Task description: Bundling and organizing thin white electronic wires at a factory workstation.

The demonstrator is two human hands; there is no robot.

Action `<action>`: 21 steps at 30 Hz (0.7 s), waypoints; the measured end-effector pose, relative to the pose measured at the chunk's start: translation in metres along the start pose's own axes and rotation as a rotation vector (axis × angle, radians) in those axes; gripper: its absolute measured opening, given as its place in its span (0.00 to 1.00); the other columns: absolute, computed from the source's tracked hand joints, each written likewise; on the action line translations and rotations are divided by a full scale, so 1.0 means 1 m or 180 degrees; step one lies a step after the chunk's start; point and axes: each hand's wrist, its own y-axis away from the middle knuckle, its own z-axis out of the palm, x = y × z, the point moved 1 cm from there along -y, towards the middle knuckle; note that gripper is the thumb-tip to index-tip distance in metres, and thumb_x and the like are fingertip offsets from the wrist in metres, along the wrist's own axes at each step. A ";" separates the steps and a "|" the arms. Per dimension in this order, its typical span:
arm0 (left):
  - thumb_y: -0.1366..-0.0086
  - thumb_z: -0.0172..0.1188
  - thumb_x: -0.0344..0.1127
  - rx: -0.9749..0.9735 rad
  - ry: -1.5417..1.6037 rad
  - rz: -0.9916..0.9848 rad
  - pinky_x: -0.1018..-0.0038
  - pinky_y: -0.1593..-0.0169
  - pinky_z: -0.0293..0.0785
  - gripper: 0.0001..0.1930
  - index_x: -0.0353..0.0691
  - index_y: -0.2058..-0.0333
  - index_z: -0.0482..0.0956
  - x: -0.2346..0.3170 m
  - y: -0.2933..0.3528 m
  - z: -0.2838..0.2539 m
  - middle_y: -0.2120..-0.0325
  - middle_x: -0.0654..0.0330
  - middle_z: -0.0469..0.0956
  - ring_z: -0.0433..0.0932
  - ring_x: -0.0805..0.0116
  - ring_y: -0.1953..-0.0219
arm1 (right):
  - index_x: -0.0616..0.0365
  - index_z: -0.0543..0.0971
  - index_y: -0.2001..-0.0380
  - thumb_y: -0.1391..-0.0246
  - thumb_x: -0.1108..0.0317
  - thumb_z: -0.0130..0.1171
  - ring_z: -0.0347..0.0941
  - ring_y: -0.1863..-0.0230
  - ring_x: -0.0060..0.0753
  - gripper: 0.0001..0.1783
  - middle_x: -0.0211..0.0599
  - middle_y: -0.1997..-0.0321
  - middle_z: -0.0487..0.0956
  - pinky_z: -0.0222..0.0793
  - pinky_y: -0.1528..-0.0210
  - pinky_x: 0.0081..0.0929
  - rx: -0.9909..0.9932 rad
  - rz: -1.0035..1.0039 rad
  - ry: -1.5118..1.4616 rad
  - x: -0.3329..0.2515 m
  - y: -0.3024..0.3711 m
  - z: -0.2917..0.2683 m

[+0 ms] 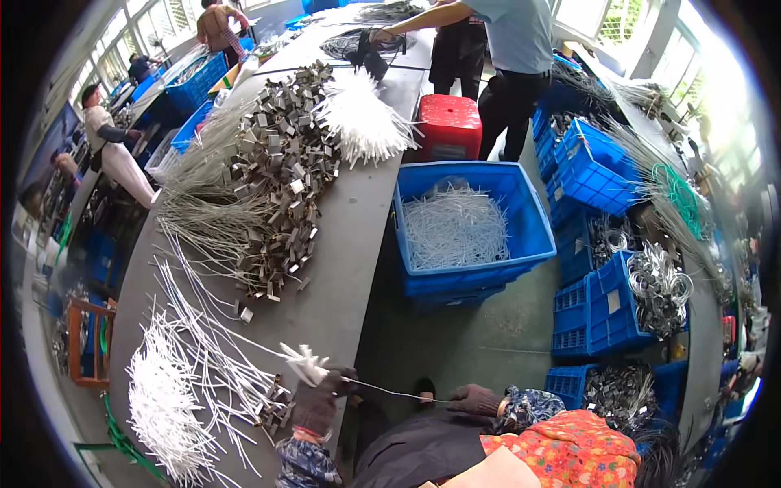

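Observation:
My left hand [316,407], in a dark knitted glove, is closed around a small bunch of short white tubes [304,363] at the table's near edge. A thin pale wire [394,393] runs from that hand across to my right hand [476,400], also gloved, whose fingers are closed on its other end. Left of my left hand lies a heap of white tubing-covered strands [167,398]. Small dark metal pieces [277,411] sit beside my left wrist. Farther up the table is a large pile of metal blocks [285,179] with thin wires attached.
A blue crate [533,220] of white tubes stands right of the grey table [338,293]. White tubes [362,118] fan out beyond the blocks. A red stool [449,126] is behind the crate. Blue crates [610,305] line the right side. Other people [521,49] work farther off.

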 end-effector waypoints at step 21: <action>0.40 0.63 0.38 0.2252 0.0564 -0.0153 0.80 0.71 0.69 0.10 0.37 0.66 0.78 0.029 0.046 -0.171 0.77 0.66 0.76 0.72 0.78 0.77 | 0.55 0.64 0.38 0.47 0.53 0.61 0.68 0.44 0.58 0.36 0.55 0.40 0.68 0.65 0.41 0.44 0.1318 -0.2810 0.1230 -0.317 -0.181 0.061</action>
